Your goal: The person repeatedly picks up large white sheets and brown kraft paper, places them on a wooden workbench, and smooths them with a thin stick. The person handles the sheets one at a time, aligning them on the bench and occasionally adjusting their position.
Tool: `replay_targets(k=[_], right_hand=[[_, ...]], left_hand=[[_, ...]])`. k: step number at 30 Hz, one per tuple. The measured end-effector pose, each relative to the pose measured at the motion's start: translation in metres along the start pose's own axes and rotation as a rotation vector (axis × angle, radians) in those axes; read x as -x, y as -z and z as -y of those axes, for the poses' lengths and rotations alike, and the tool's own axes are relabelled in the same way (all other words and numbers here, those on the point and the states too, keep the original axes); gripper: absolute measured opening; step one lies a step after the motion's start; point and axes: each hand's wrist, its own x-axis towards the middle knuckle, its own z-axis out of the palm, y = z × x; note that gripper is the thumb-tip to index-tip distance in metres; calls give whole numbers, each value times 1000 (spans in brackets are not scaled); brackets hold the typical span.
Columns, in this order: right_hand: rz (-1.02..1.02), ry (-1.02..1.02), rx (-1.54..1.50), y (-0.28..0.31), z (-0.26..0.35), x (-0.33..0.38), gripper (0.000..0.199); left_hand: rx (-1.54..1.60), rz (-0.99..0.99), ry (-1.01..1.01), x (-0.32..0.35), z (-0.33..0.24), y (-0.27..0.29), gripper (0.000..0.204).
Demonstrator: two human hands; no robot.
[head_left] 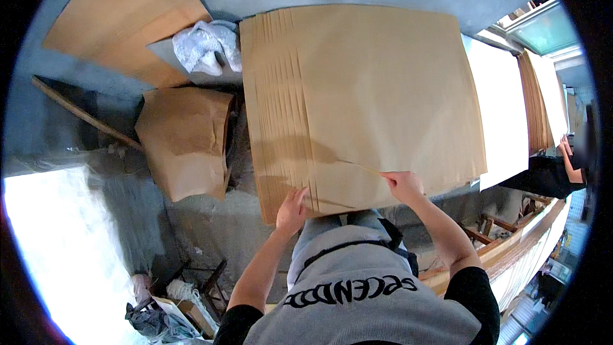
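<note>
A large stack of brown paper sheets [389,89] lies in front of me, its left edges fanned out in narrow overlapping steps. My left hand [292,211] rests at the near left corner of the stack, fingers stretched onto the stepped edges. In my right hand [405,186], closed over the near part of the top sheet, is a thin stick-like tool [363,167]. Its slender end points left above the paper, and a thin shadow falls below it. Whether that end is flat or round is too small to tell.
A white sheet [501,108] extends right of the stack. Left are folded brown paper [185,134], a crumpled whitish cloth [204,48], a large tan board [128,19] and a wooden pole [86,114]. Another person's hand [564,145] touches upright sheets far right. Wooden framing [504,233] stands right of me.
</note>
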Motion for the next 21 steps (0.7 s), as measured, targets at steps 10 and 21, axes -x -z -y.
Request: replay_targets(k=[10,21], right_hand=[[-185,330,-75,-28,111,-141,28],[-125,217,-40,-3,144,-140,35]], left_hand=[[961,-329,338,-81,32,-19,25],[640,-243,457,-83,60,-45,20]])
